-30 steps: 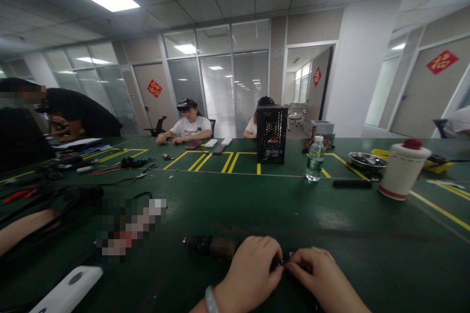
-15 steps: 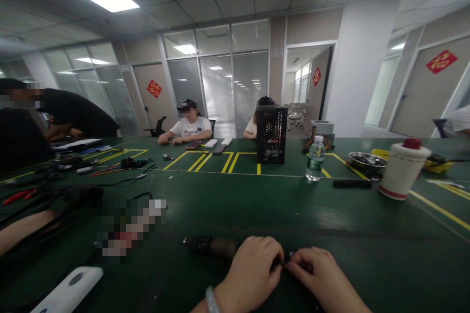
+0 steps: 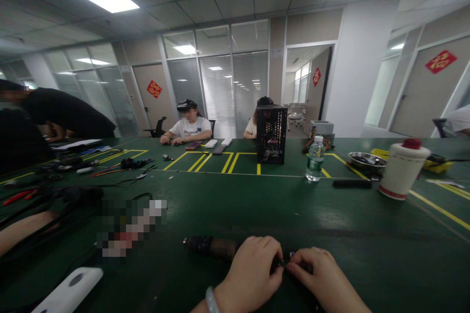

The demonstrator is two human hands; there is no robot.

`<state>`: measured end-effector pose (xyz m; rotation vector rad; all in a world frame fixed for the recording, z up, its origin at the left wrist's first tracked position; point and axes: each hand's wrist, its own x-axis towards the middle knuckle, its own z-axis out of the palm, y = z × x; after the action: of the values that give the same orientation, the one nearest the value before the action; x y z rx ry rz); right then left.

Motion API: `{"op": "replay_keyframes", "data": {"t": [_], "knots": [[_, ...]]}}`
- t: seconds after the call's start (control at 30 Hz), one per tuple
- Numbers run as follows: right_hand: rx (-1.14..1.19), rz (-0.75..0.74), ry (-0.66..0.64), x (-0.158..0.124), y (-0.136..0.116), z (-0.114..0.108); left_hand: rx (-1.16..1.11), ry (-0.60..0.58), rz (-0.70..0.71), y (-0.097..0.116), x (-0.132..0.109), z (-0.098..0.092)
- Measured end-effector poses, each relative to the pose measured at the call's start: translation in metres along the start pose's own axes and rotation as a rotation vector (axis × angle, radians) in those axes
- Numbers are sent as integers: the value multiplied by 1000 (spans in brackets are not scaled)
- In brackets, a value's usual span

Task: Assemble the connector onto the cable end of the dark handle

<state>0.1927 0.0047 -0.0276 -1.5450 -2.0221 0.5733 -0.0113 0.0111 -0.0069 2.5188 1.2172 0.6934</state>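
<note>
Your left hand [image 3: 253,271] clasped the dark tool [image 3: 209,246], hiding its end; there your right hand [image 3: 319,278] pinched a barely visible small part [image 3: 291,255].

Thing: a dark brown-and-black cylindrical tool [image 3: 212,247], long and slim.
Look: a black ribbed end on the left, a duller brown barrel next to it; finer detail is too dark to make out.
Pose: lying flat on its side, running left to right across the near edge of the green bench [image 3: 341,225].
Visible part: only the left stretch shows.
Hold: the left hand [image 3: 253,270] is curled over its middle, and the right hand [image 3: 316,274] pinches with its fingertips at the right end, where a small bright glint shows.
</note>
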Motion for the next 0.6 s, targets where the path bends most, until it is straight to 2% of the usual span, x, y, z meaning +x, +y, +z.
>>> {"op": "replay_keyframes", "data": {"t": [0.6], "knots": [[4, 11, -11, -1, -1, -1, -28, 11, 17, -1, 0, 0]]}}
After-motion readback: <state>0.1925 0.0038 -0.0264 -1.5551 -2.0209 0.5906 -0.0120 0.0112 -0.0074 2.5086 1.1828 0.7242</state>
